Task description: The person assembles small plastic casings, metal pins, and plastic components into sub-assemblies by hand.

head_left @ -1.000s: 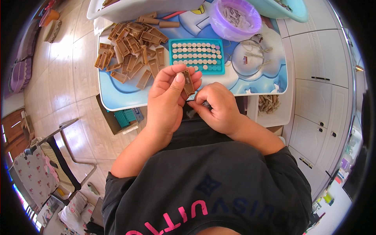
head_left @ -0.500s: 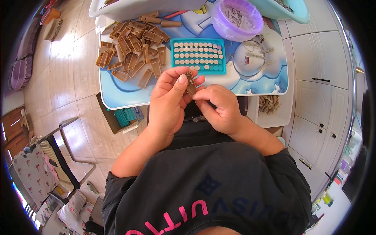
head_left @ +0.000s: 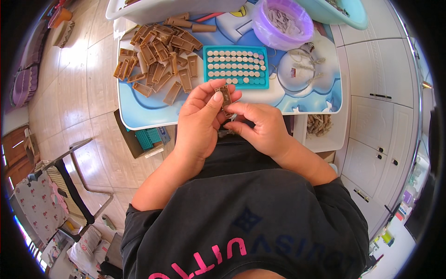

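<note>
The left grip [head_left: 200, 112] pinched a brown casing [head_left: 226, 96] by the near edge of the surface [head_left: 151, 115], the right grip [head_left: 261, 126] touching its lower end (pinch unclear), work seemingly unfinished, a heap of casings [head_left: 160, 51] apparently left.

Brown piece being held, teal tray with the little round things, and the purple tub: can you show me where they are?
Brown piece [head_left: 226, 96]: head view, on its hollow inner side.
Teal tray [head_left: 254, 87]: head view, on its near rim.
Purple tub [head_left: 282, 43]: head view, on its near wall.
</note>
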Demonstrator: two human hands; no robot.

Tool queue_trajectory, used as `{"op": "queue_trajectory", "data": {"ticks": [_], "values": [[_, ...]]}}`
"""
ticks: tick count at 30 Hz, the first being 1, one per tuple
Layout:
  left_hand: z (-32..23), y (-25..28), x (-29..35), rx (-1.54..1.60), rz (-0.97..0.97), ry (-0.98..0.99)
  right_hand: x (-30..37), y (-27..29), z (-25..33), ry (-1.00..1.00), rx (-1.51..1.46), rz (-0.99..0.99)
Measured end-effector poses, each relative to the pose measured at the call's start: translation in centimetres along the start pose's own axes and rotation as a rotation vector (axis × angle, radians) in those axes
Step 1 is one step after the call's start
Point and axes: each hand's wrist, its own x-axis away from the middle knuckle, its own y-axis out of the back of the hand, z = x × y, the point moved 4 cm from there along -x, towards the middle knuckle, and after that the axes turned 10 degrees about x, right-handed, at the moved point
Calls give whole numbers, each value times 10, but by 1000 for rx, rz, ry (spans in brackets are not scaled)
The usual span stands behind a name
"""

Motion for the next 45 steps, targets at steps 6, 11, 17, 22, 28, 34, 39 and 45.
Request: {"op": "queue_trajectory", "data": {"ticks": [6,11,17,22,28,34,39,45], "values": [[5,6,3,16,-12,93,4,7,-3,-6,31,-118],[21,19,3,1,28,233,-3,9,-15,-133,-24,-143],[15,15,4,-23,-2,256,-13,17,-17,-114,34,-159],[11,21,-2,-23,-82,249,-30,32,-33,83,435,-319],[11,21,-6,58,-82,245,-37,21,-35,162,611,-236],[12,20,-8,83,-86,263,-35,21,-29,211,469,-230],[15,25,-9,117,-75,253,-33,11,-8,199,262,-195],[14,25,-7,117,-71,234,-30,8,-4,245,293,-154]]}}
